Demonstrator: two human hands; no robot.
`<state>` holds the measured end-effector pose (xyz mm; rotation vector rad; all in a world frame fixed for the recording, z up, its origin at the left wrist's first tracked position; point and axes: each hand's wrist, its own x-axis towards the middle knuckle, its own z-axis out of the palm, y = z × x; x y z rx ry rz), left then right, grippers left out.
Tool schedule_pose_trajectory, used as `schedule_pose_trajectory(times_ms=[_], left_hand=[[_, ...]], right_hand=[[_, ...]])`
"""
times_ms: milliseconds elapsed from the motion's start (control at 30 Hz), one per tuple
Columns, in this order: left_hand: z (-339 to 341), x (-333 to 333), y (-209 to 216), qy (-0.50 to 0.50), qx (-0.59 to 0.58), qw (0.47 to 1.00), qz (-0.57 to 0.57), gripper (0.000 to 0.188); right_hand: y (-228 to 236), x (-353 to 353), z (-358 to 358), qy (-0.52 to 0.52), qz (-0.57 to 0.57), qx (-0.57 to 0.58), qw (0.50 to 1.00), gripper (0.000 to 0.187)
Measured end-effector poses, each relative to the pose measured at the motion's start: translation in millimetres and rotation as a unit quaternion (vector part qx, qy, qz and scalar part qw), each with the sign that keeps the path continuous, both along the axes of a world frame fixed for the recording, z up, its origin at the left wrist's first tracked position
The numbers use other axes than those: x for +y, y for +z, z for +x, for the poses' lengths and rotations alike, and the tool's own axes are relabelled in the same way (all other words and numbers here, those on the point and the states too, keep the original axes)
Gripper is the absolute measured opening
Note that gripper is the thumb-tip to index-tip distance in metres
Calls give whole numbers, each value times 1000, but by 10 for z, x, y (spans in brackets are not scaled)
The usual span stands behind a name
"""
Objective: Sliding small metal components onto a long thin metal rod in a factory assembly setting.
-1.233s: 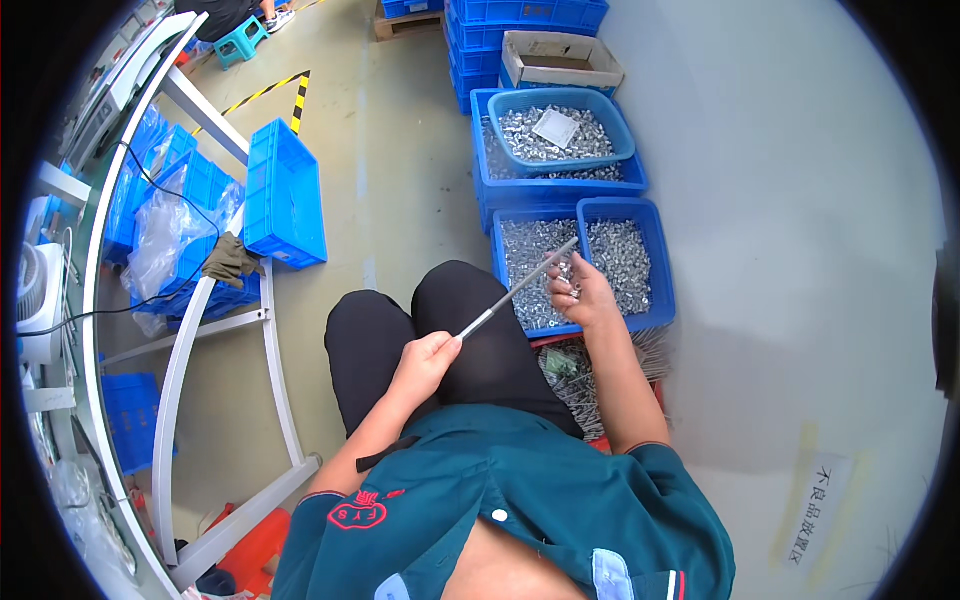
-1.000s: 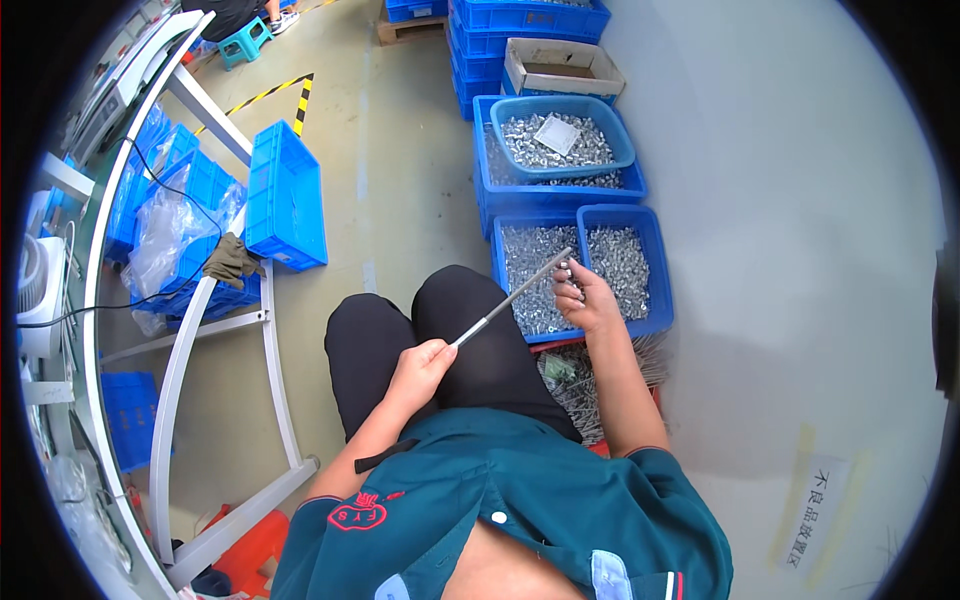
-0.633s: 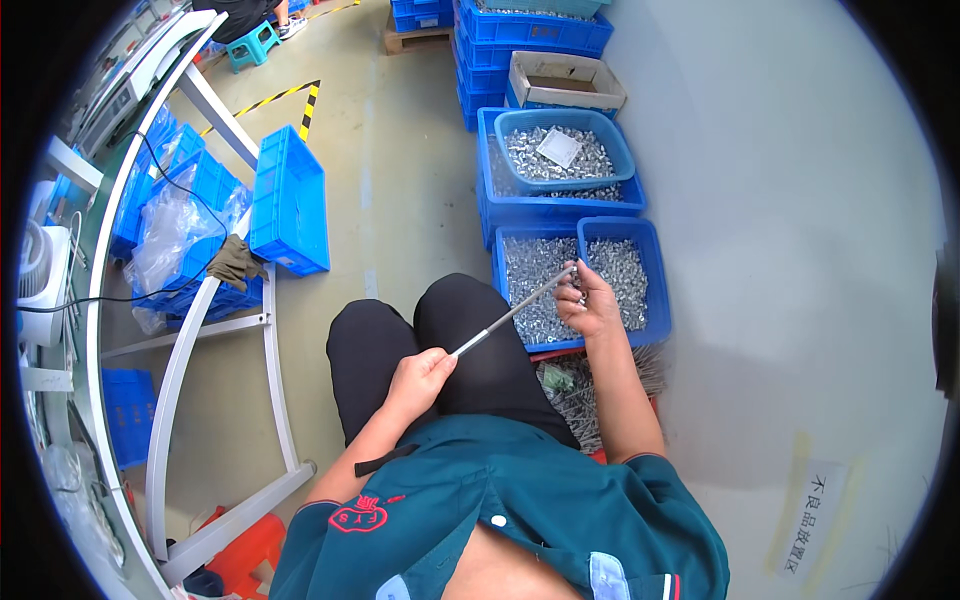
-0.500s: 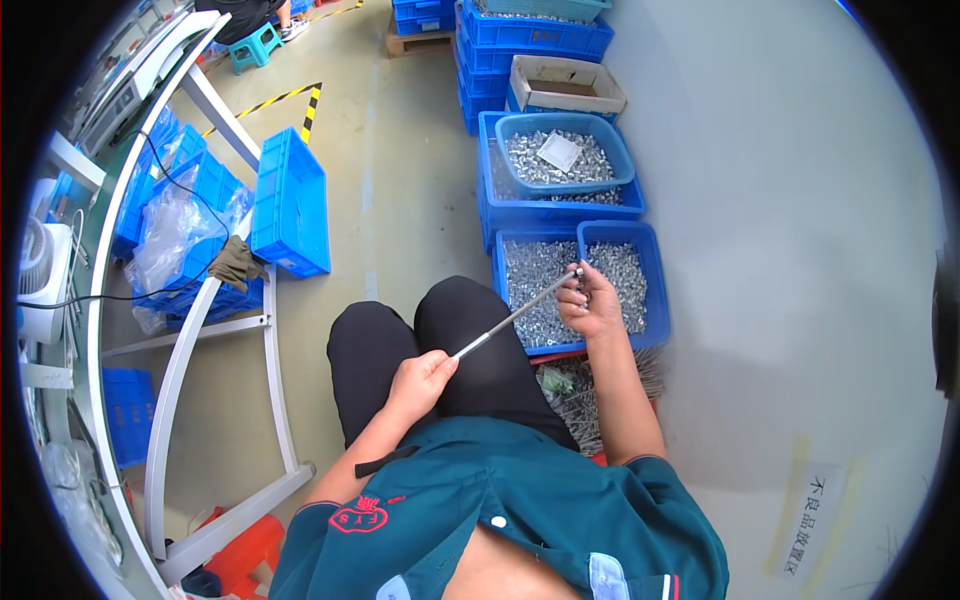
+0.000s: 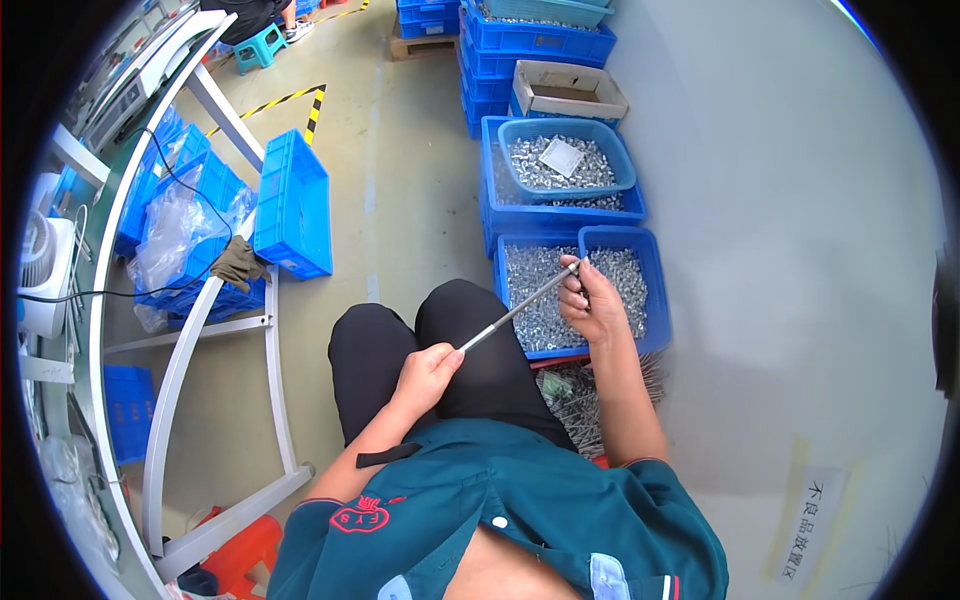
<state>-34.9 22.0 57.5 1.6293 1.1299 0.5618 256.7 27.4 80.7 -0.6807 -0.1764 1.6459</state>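
Note:
My left hand (image 5: 427, 380) is closed round the near end of a thin grey metal rod (image 5: 520, 307), just above my thighs. The rod slants up to the right, with a brighter sleeve-like stretch near my left fingers. At its far end a small shiny metal nut (image 5: 573, 267) is pinched between the thumb and fingers of my right hand (image 5: 600, 308). My right hand hovers over two blue bins. The left bin (image 5: 515, 352) and the right bin (image 5: 655, 300) hold many small metal parts. Whether more parts sit in my right palm is hidden.
Long metal rods (image 5: 585, 415) lie below the bins, beside my right leg. Behind stands another blue crate (image 5: 492, 190) with a basket of metal parts (image 5: 560, 165). On the left are a white-framed workbench (image 5: 180, 400) and an upended blue crate (image 5: 292, 205). A person sits on a stool (image 5: 261, 48) far off.
My right fingertips have shifted slightly at the rod's far end, and the small nut shows differently between them. My left hand keeps its hold. The whole view has moved a little.

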Motion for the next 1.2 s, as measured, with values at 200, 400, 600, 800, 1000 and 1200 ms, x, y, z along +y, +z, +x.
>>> schedule_pose_trajectory(times_ms=[200,400,600,800,1000,1200], left_hand=[[75,53,-28,-9,-94,993,-74,27],[27,9,-31,-8,-74,994,-76,26],[6,-51,-21,-17,-25,999,-35,26],[6,-55,-11,-14,-5,1000,-19,26],[35,-58,27,-20,-4,1000,-23,26],[26,-67,46,-28,-5,999,-20,27]], right_hand=[[-64,-82,-25,123,-42,-154,979,19],[-220,6,261,3,-4,131,991,23],[-181,95,172,-37,-25,140,989,20],[-160,79,134,-29,3,137,990,14],[-76,-1,228,-19,-5,48,999,14],[-44,-28,369,12,26,-51,998,12]])
